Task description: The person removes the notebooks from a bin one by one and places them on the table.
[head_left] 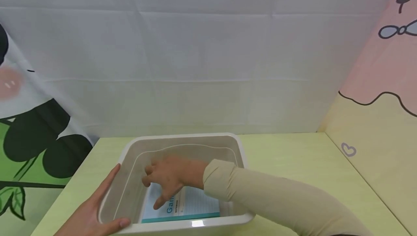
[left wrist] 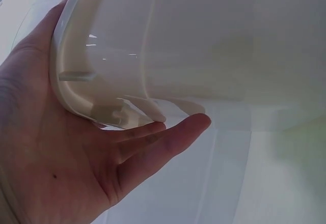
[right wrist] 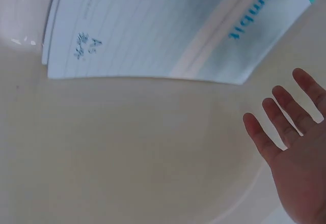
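A white plastic tub (head_left: 192,223) stands on the table. My left hand (head_left: 92,207) holds its near left corner, the thumb by the front rim and the fingers along the outer left wall. In the left wrist view, the left hand (left wrist: 76,142) spans the tub's corner (left wrist: 58,76). Inside the tub lies a light-blue notebook (head_left: 198,203) with "Gambit" lettering, partly hidden by my right hand (head_left: 172,176). That hand hovers over the notebook with fingers spread, somewhat blurred, holding nothing. In the right wrist view, the right hand (right wrist: 300,158) is apart from the notebook (right wrist: 132,30), which shows handwriting near one corner.
The pale yellow-green table (head_left: 286,156) extends to both sides of the tub. Behind it hangs a creased white cloth (head_left: 202,55). Panels with cartoon prints stand at the left (head_left: 36,142) and right (head_left: 374,69). The tub's raised walls surround the notebook.
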`<state>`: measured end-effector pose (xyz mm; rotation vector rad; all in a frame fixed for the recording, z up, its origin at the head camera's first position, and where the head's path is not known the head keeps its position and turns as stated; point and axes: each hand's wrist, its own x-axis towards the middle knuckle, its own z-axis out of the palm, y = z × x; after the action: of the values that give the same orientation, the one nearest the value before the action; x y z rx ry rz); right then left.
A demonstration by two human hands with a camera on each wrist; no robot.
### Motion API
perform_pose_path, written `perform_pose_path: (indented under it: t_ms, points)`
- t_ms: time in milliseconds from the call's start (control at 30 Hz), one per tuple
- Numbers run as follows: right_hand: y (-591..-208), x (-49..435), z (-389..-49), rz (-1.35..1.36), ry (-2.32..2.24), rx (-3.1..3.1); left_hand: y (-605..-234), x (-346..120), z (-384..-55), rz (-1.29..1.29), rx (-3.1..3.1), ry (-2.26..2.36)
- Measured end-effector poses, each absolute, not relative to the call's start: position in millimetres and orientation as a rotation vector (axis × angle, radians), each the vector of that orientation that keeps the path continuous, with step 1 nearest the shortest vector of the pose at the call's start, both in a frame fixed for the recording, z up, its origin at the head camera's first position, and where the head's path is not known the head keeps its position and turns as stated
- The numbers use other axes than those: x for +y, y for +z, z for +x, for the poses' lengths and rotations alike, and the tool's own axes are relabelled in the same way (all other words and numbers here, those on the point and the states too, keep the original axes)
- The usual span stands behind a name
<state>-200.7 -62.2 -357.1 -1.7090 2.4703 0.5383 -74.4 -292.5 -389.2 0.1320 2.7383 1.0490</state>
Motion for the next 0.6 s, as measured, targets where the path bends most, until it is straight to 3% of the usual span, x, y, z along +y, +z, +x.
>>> perform_pose_path:
  t_ms: [600]
  points:
    - [-400, -65, -193, -1.762, 0.605, 2.363, -397, -295, -80, 0.113, 2.734, 1.051]
